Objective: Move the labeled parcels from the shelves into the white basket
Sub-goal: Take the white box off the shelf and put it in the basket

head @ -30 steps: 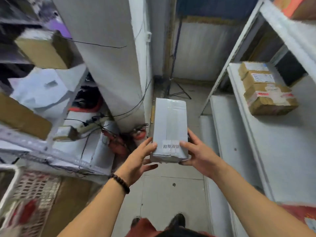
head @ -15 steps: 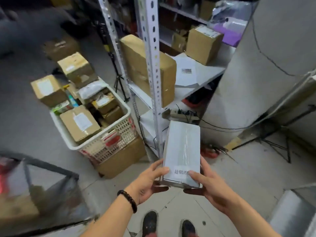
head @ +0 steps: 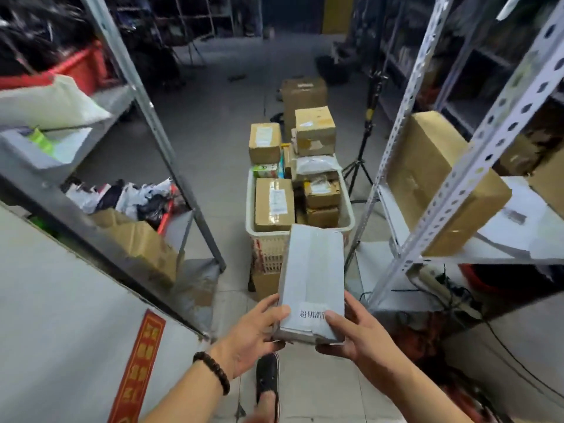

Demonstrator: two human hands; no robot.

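Note:
A long white labeled parcel [head: 311, 276] is held out in front of me at its near end, lengthwise, with printed characters on the label near my fingers. My left hand [head: 253, 331] grips its left corner and my right hand [head: 348, 334] grips its right corner. The parcel's far end overlaps the near rim of the white basket [head: 253, 233], which stands on the floor straight ahead. Several brown labeled cardboard parcels [head: 273, 204] fill the basket, and more are stacked behind it.
Metal shelving posts frame the aisle: a grey post [head: 152, 117] on the left, perforated white posts [head: 451, 190] on the right. A large brown box [head: 439, 178] sits on the right shelf. A tripod [head: 363, 148] stands behind the basket. A grey surface with a red sticker [head: 137, 364] fills the lower left.
My view has swung left from the shelf corner until the basket is straight ahead. Both hands keep the same grip on the white parcel, now over the basket's near rim.

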